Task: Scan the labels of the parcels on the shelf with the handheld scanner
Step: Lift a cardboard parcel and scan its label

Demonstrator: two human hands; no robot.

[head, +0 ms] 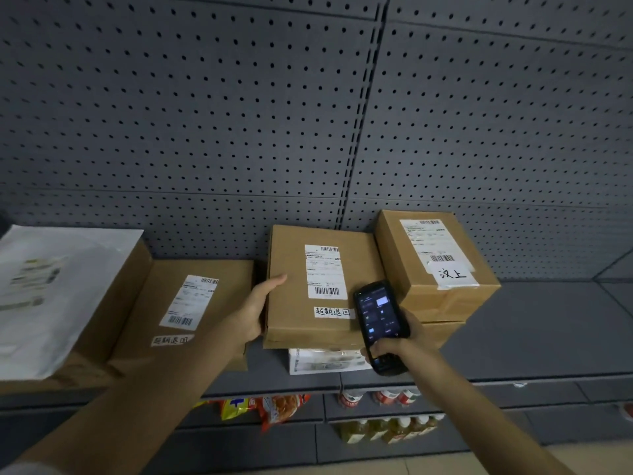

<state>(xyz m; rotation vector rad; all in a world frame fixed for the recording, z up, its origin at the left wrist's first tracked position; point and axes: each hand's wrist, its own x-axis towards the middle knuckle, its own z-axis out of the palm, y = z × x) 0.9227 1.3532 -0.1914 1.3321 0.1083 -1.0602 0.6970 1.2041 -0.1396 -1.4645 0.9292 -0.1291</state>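
Observation:
A flat brown parcel [291, 303] lies in the middle of the grey shelf [534, 341], on top of a white parcel [325, 362]. It carries a white shipping label [324, 271] with barcodes. My left hand [255, 308] grips its left edge. My right hand [404, 342] holds a black handheld scanner [378, 322], its lit screen facing me, just right of that label. A taller brown box [442, 286] with its own label stands to the right. Another flat labelled parcel [181, 310] lies to the left.
A white plastic mailer [48, 296] rests on a brown box at the far left. A grey pegboard wall [308, 114] backs the shelf. Below hang snack packets [274, 406] and rows of bottles [390, 426].

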